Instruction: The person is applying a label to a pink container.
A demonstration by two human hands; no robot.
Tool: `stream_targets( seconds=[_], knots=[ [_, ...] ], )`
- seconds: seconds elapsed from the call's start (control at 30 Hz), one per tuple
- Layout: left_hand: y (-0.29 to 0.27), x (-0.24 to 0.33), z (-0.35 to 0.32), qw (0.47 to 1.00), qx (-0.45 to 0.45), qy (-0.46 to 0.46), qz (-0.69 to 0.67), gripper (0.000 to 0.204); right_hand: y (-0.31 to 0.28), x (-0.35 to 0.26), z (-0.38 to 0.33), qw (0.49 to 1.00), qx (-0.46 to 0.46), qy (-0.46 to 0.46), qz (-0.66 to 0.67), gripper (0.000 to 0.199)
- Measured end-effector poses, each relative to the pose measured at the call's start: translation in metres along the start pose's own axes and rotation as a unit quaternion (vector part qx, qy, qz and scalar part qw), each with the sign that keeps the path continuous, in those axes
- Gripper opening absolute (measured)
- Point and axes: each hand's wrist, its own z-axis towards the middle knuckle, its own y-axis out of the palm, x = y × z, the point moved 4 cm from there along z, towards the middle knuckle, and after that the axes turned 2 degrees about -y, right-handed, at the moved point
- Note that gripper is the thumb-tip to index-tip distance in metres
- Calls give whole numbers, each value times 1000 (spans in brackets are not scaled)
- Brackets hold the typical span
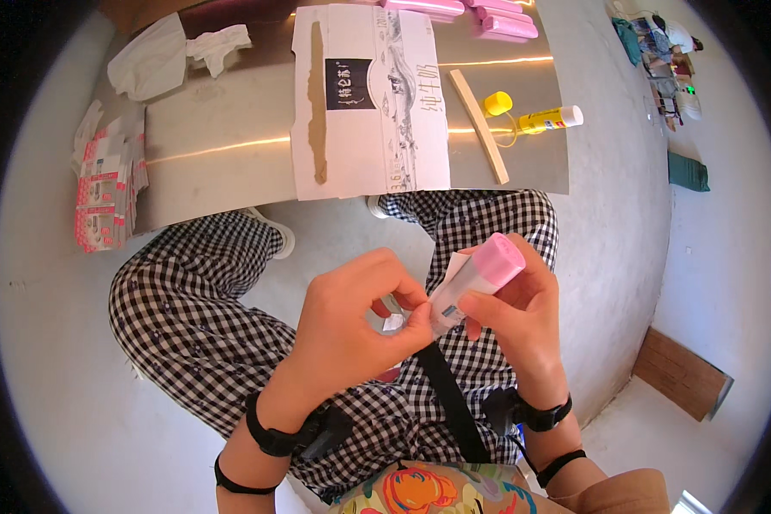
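My right hand (522, 321) grips a small white tube with a pink cap (480, 276), held tilted over my lap. My left hand (360, 330) pinches a white paper label (396, 321) against the tube's lower end, thumb and forefinger closed on it. Both hands meet above my checked trousers (206, 317). The lower end of the tube is hidden by my fingers.
A flattened white carton (368, 103) lies on a grey sheet (214, 154) ahead. On the sheet lie a wooden stick (480, 126), a yellow glue tube (550, 120) and its yellow cap (497, 104). Pink packets (103, 193) are stacked left, pink boxes (505, 21) at the far edge, crumpled white cloth (167, 56) top left.
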Motion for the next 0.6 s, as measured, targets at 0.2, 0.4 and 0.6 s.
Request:
stream_targets(
  seconds=[0.2,0.4,0.6],
  knots=[
    [6,-15,-1,945,-121,-132,-273,7,-6,6,0,988,-54,76,122,47],
    [21,-22,-6,820,-187,-203,-502,11,-1,23,2,963,-97,107,226,50],
    [29,-28,-5,735,-182,-235,-609,13,4,27,4,955,-77,78,275,53]
  ],
)
